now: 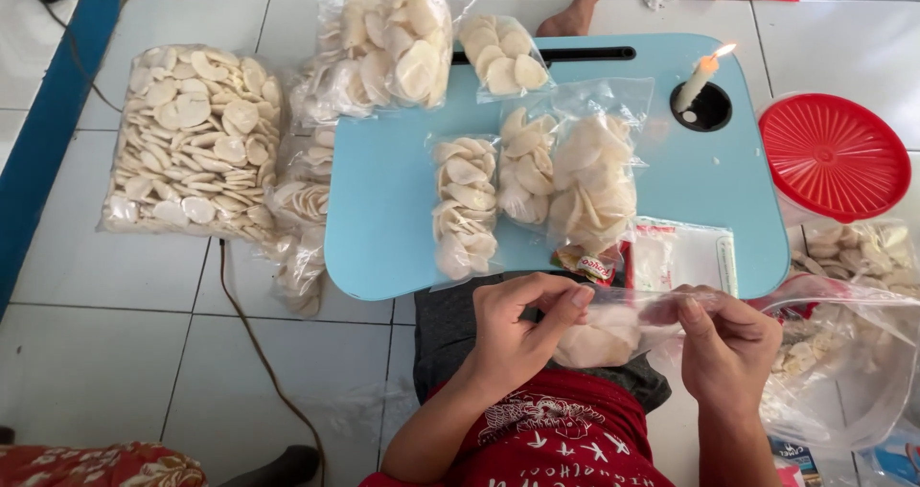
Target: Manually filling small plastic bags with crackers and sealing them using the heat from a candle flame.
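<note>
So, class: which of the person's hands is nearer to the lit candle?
Right. The right hand lies below the lit candle, near the lap desk's right end; the left hand is further left, pinching the same small clear bag.

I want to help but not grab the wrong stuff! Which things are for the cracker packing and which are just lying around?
For the packing: small bag held by left hand and right hand; filled bags; lit candle; blue tray table; big cracker sack.

Lying about: red lid; black cable.
</note>
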